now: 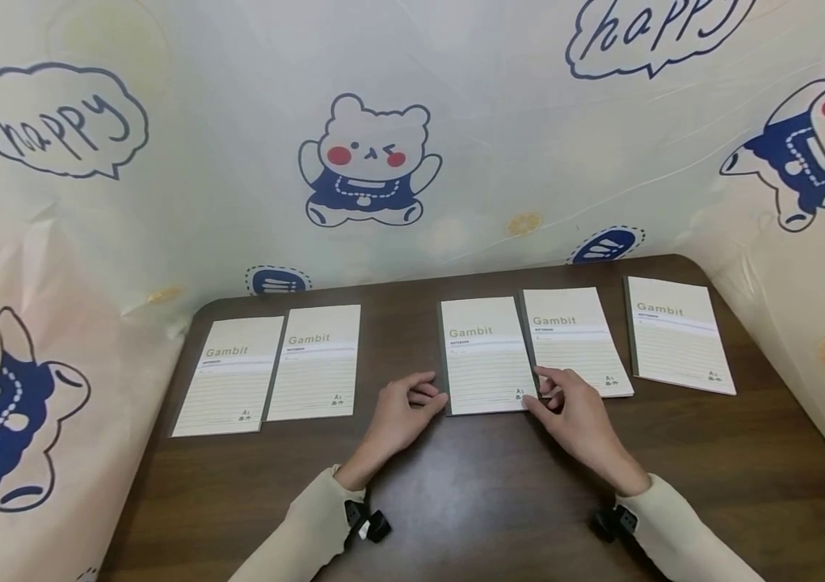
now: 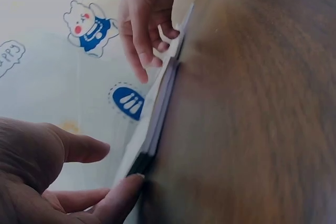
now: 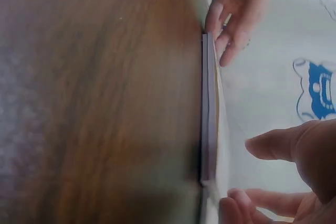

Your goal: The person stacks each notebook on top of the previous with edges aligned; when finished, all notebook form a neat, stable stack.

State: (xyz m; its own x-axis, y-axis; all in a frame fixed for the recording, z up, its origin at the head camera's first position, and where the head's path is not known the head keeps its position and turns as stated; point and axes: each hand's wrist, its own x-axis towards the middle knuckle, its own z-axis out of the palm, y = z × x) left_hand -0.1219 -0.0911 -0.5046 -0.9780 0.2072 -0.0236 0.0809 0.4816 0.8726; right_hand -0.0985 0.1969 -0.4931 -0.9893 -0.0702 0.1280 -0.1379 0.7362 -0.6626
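In the head view, a cream lined notebook (image 1: 486, 372) marked "Gambit" lies at the middle of the table, its dark spine to the left. My left hand (image 1: 399, 414) is at its lower left edge, fingers loosely bent. At the opposite edge is my right hand (image 1: 578, 416), thumb by the lower right corner. From the left wrist, the edge of a notebook stack (image 2: 161, 114) shows two layers, with fingertips (image 2: 126, 195) right at the spine. The right wrist view shows the same layered edge (image 3: 209, 108); that hand's thumb (image 3: 268, 145) stands apart from its fingers.
Close on the right lies another notebook (image 1: 568, 335), partly behind my right hand, and a further notebook (image 1: 681, 335) lies beyond it. Two more, a left notebook (image 1: 226, 380) and its neighbour (image 1: 313, 364), touch or nearly touch. A printed curtain (image 1: 223, 202) borders the brown table (image 1: 441, 501).
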